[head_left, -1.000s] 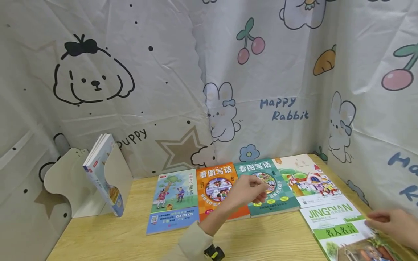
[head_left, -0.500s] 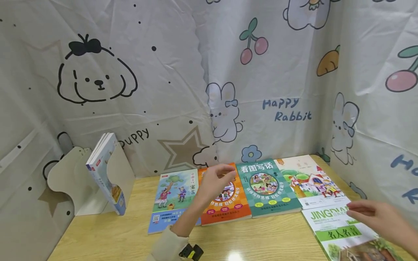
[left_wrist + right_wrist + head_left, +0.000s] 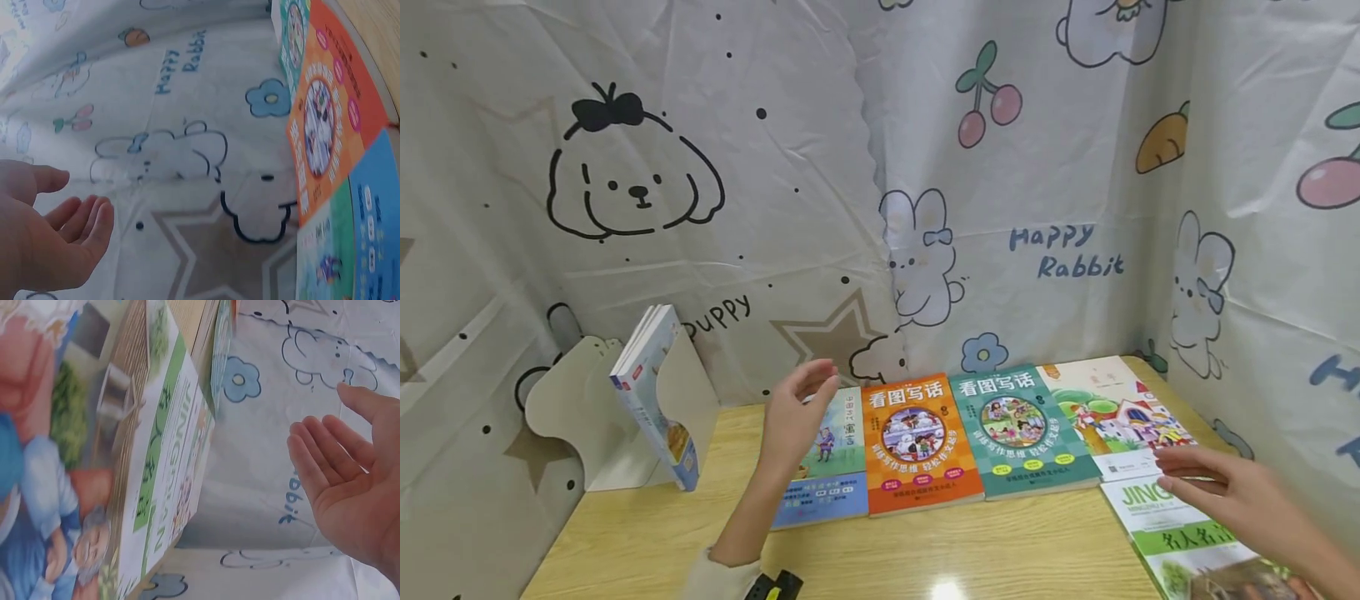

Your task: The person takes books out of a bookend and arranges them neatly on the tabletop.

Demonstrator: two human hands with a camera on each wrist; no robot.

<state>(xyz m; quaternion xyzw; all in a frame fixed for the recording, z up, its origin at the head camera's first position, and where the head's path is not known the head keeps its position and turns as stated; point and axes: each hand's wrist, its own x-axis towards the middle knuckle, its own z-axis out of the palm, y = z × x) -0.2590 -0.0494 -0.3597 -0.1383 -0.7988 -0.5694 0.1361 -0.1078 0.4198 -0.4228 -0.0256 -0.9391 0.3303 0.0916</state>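
Observation:
My left hand (image 3: 797,412) is held in the air with relaxed, bent fingers and holds nothing. It overlaps a green-and-blue picture book (image 3: 835,492), hiding its left part. To the right along the row lie an orange book (image 3: 917,437) and a teal book (image 3: 1022,442). My right hand (image 3: 1236,492), fingers loosely extended, hovers over a white-and-green book (image 3: 1172,542) at the near right corner. Behind that lies a cream book with painted houses (image 3: 1120,408). In the right wrist view the palm (image 3: 356,494) shows bare.
A cream bookend (image 3: 568,417) stands at the left of the wooden table (image 3: 1015,550), with several upright books (image 3: 655,392) leaning in it. Printed cloth (image 3: 805,233) hangs behind and at both sides, close to the table's edges.
My left hand has swept left from over the teal book, past the orange one, to the green-and-blue book. My right hand has shifted left and slightly up from the white-and-green book's edge.

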